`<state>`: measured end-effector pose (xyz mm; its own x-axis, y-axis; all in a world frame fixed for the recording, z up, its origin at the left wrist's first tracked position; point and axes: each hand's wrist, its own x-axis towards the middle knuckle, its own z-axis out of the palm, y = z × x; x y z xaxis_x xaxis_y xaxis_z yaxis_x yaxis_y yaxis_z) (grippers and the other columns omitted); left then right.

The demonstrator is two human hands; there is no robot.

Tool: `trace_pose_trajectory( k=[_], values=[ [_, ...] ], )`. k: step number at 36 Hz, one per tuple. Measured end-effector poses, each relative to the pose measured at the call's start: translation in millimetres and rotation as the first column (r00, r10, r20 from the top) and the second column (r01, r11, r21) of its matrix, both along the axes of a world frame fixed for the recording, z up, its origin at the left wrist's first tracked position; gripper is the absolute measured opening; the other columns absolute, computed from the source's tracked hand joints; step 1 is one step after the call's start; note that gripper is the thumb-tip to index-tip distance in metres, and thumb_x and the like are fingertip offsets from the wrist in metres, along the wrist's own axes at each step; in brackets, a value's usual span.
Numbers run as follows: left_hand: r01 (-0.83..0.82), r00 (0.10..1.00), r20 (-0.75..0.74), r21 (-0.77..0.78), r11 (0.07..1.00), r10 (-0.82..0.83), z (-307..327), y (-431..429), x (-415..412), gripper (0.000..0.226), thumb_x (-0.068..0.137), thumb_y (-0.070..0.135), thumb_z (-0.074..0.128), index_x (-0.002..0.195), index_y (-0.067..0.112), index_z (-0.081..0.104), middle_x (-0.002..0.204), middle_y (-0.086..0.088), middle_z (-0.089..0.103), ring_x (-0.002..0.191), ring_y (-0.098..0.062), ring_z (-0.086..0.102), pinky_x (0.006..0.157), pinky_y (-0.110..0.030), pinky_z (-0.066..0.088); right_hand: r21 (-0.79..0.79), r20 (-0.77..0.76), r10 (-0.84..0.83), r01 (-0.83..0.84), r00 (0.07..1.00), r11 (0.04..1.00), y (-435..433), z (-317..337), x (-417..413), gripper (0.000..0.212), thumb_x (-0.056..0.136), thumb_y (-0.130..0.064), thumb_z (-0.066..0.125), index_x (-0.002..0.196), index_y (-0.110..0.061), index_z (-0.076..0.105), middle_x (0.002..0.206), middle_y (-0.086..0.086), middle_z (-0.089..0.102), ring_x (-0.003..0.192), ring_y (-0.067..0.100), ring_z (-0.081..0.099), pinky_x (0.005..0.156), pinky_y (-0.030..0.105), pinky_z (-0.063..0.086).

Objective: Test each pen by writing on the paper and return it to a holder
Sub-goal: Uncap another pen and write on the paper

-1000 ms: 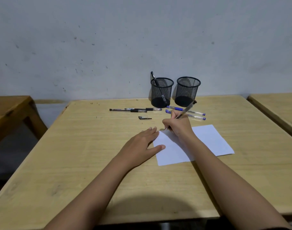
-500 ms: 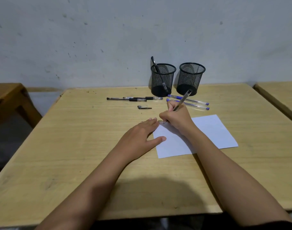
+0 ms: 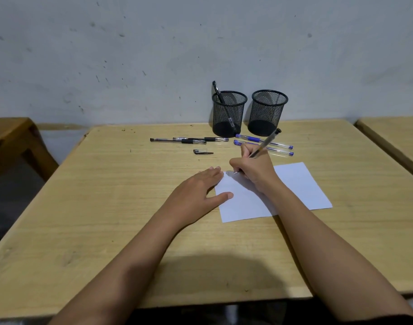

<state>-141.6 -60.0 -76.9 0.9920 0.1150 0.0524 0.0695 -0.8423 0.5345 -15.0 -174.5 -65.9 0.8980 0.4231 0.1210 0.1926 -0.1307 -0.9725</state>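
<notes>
My right hand (image 3: 253, 171) grips a clear black-ink pen (image 3: 266, 143), its tip touching the top left corner of the white paper (image 3: 301, 186), where a small dark mark shows. My left hand (image 3: 198, 195) lies flat, fingers spread, on the paper's left edge. Two black mesh holders stand at the table's back: the left holder (image 3: 229, 113) has one black pen (image 3: 218, 93) leaning in it, the right holder (image 3: 267, 112) looks empty. Two black pens (image 3: 177, 140) and two blue pens (image 3: 278, 146) lie in front of the holders. A black pen cap (image 3: 202, 152) lies loose.
The wooden table (image 3: 107, 207) stands against a grey-white wall. Another wooden table edge (image 3: 393, 137) is at the right and a wooden piece of furniture (image 3: 10, 141) at the left, with a gap to each.
My head view has shifted slightly. The right hand holds the pen on the paper's corner, where a small dark mark now shows; the left hand has stayed on the paper.
</notes>
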Motion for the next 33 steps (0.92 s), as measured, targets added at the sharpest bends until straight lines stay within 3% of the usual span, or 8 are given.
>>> trace_pose_trajectory(
  k=[8,13,30,33],
  values=[
    [-0.002,1.000,-0.017,-0.005,1.000,0.001,1.8,-1.4,0.7,0.064,0.088,0.053,0.051,0.144,0.027,0.031,0.153,0.017,0.022,0.141,0.003,0.014,0.115,-0.026,0.020,-0.016,-0.005,0.032,-0.032,0.999,0.999,3.2,-0.8,0.6,0.039,0.066,0.011,0.062,0.047,-0.010,0.035,0.046,0.000,0.031,0.040,0.004,0.034,0.041,0.015,0.034],
    [-0.002,1.000,-0.011,0.002,1.000,0.002,1.7,-1.1,1.0,0.064,0.088,0.053,0.051,0.144,0.027,0.032,0.153,0.016,0.023,0.141,0.003,0.015,0.113,-0.024,0.019,-0.052,0.008,0.044,-0.043,0.999,0.998,4.3,0.3,1.1,0.035,0.065,0.011,0.062,0.049,-0.007,0.035,0.052,0.006,0.029,0.051,0.014,0.034,0.048,0.022,0.032],
    [-0.006,1.000,-0.012,0.023,1.000,0.006,0.1,-0.9,2.5,0.065,0.088,0.055,0.049,0.144,0.029,0.031,0.153,0.017,0.022,0.141,0.002,0.015,0.111,-0.024,0.019,-0.046,0.006,0.009,-0.009,1.000,0.999,3.2,0.5,3.0,0.036,0.065,0.010,0.062,0.050,-0.008,0.035,0.052,0.007,0.029,0.050,0.014,0.033,0.046,0.019,0.032],
    [-0.007,1.000,0.001,0.001,1.000,0.007,-0.6,-0.8,2.4,0.064,0.087,0.054,0.051,0.143,0.028,0.033,0.153,0.017,0.023,0.141,0.003,0.015,0.112,-0.024,0.019,-0.051,0.014,-0.007,0.008,1.000,0.999,4.6,0.7,0.7,0.038,0.065,0.008,0.063,0.050,-0.009,0.033,0.053,0.004,0.029,0.053,0.012,0.032,0.054,0.022,0.033]
  ],
)
